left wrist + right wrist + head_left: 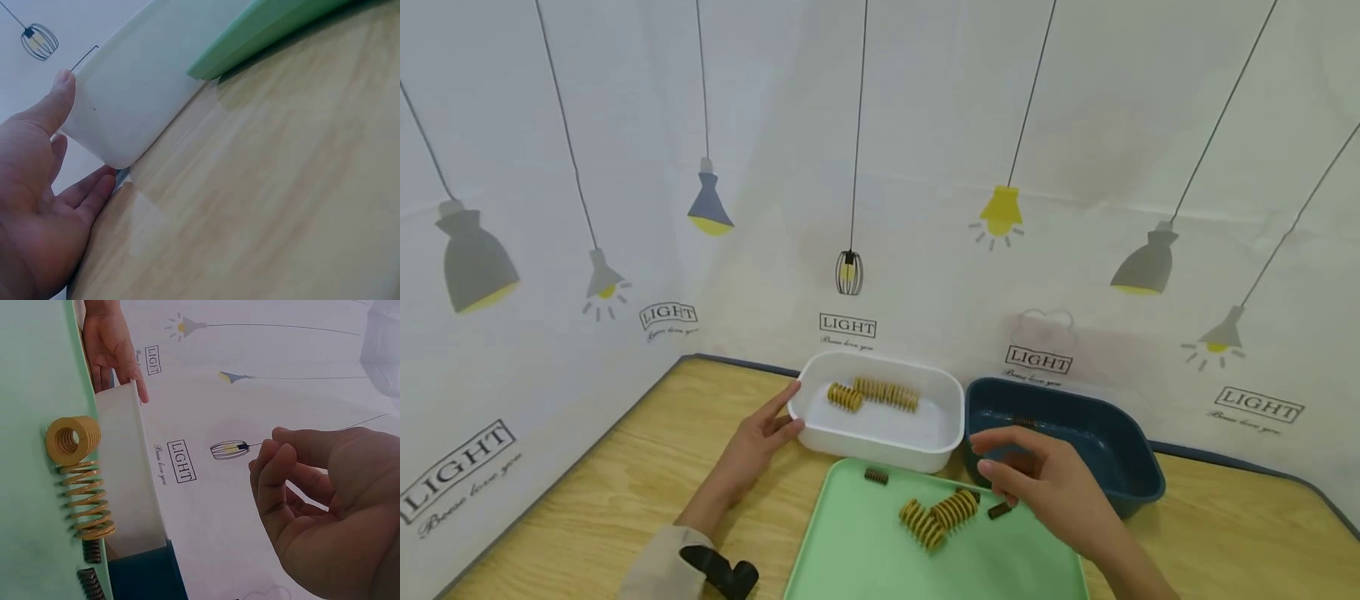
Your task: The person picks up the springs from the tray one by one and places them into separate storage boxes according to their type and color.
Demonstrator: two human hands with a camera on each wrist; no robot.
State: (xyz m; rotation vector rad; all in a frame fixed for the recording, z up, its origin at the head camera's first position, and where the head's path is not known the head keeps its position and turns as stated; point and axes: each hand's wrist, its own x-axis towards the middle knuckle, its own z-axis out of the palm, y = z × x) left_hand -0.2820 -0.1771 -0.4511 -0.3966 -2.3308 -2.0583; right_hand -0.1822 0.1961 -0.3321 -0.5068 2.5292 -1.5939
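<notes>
My left hand (758, 442) rests against the left end of a white bin (880, 457), its fingers fairly straight, with the thumb by the wall in the left wrist view. Inside the bin lie yellow coil springs (846, 397). My right hand (1045, 479) hovers over the far right edge of a green tray (857, 558), in front of a dark blue bin (1138, 492). Its fingers are loosely bent and nothing shows between thumb and fingertips (284, 453). On the tray lie two yellow springs (955, 512) and small dark springs (876, 476).
A small dark spring (1025, 423) lies in the blue bin, which stands right of the white one. Both stand along the back of a wooden table (1240, 533), before a white wall covering (925, 167) printed with lamps. A black strap (718, 571) is on the left wrist.
</notes>
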